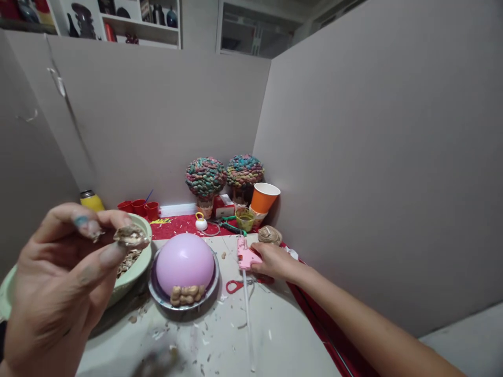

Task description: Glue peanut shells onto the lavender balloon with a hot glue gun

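Observation:
My left hand (65, 285), raised close to the camera, pinches a peanut shell (131, 236) between thumb and fingers. Some glue-like residue shows on a fingertip. On the right, my right hand (273, 260) is closed round the handle of a pink glue gun (243, 254); a long clear glue stick (247, 319) extends from it toward me. Between the hands, a pink balloon (184, 262) sits in a metal bowl (215, 280). A short row of peanut shells (187, 295) is on the balloon's near side. Red-handled scissors (234, 286) lie partly under the glue stick.
A green basin (146, 262) of shells stands behind my left hand. Farther back are red cups (151, 211), two shell-covered tree ornaments (205, 178), an orange paper cup (264, 198) and pliers (232, 228). A twine ball (270, 235) lies near the right partition (353, 157).

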Motion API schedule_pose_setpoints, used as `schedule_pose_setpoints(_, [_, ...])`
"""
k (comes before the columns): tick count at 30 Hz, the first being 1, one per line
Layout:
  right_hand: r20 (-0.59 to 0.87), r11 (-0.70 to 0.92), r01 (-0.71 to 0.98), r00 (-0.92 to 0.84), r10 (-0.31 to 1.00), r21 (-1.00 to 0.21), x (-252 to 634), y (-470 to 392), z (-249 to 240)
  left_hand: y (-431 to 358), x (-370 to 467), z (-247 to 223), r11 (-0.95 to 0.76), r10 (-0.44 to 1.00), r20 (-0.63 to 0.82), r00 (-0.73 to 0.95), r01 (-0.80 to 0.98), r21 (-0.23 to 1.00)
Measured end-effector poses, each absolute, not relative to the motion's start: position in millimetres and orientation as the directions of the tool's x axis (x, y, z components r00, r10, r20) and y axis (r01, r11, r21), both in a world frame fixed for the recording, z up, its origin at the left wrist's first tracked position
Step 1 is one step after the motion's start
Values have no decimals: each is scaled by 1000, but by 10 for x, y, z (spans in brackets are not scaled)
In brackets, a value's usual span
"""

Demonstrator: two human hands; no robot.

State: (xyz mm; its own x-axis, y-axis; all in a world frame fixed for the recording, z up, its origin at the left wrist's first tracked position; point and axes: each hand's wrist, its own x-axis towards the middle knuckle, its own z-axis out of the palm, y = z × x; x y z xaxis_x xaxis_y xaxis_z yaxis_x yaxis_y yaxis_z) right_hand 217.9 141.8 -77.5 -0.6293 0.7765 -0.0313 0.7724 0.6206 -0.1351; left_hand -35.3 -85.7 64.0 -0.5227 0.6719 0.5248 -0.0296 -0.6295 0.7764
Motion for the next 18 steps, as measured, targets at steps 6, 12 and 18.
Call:
schedule_pose_setpoints(6, [-110,656,750,-662,742,-89,2205,1355,-622,-823,-397,639,-693,630,607,-485,2,721])
schedule_pose_setpoints(12, [121,892,438,-885,449,-111,1934,1047,-165,-737,-436,566,-728,641,639,-425,-73,682])
schedule_pose_setpoints(18, [107,994,-30,-993,-41,101,1462,985,-59,-654,-454,537,-701,666,574,-477,-136,700])
